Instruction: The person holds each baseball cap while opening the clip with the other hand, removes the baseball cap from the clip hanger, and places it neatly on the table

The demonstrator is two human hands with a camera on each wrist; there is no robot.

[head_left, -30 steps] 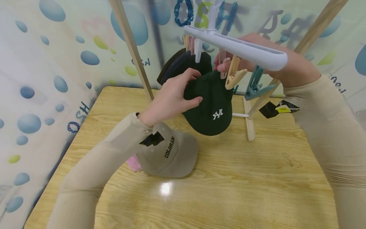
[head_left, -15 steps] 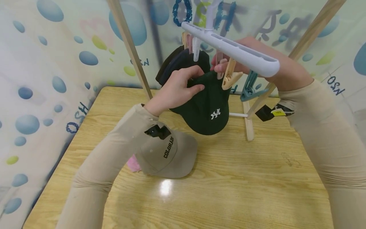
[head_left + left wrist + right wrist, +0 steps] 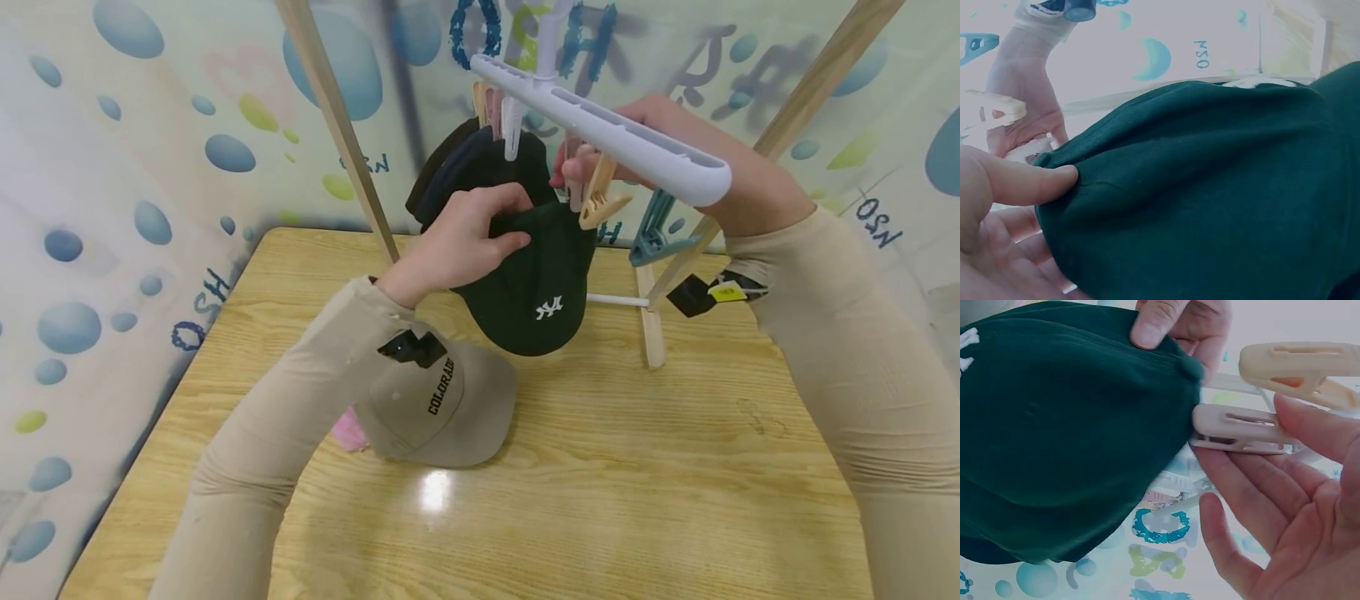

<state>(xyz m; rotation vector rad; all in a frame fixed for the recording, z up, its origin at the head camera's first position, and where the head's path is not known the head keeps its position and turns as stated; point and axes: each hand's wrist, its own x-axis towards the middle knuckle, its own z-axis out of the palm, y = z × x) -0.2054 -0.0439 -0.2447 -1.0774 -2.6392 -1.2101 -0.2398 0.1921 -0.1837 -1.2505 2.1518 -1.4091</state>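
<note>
A dark green baseball cap (image 3: 517,283) with a white emblem hangs from my left hand (image 3: 465,242), brim down. Thumb and fingers pinch its back rim, as the left wrist view shows from close by. My right hand (image 3: 652,108) is behind the white hanger bar (image 3: 637,137) and holds a pale pink clothespin (image 3: 1241,428) between thumb and fingers. That clothespin's tip meets the cap's rim in the right wrist view; whether it bites the fabric I cannot tell. Dark caps (image 3: 480,167) hang behind, below several clothespins including a white one (image 3: 512,129).
A yellow clothespin (image 3: 600,200) and a teal one (image 3: 656,229) dangle from the bar's near end. A beige cap (image 3: 480,408) lies on the wooden table (image 3: 600,500), with something pink (image 3: 350,429) beside it. Wooden posts (image 3: 337,125) stand on both sides.
The green cap has shifted slightly left and its rim has moved down from the right hand's fingers. My left hand still pinches it. The hanger bar has swung a little left.
</note>
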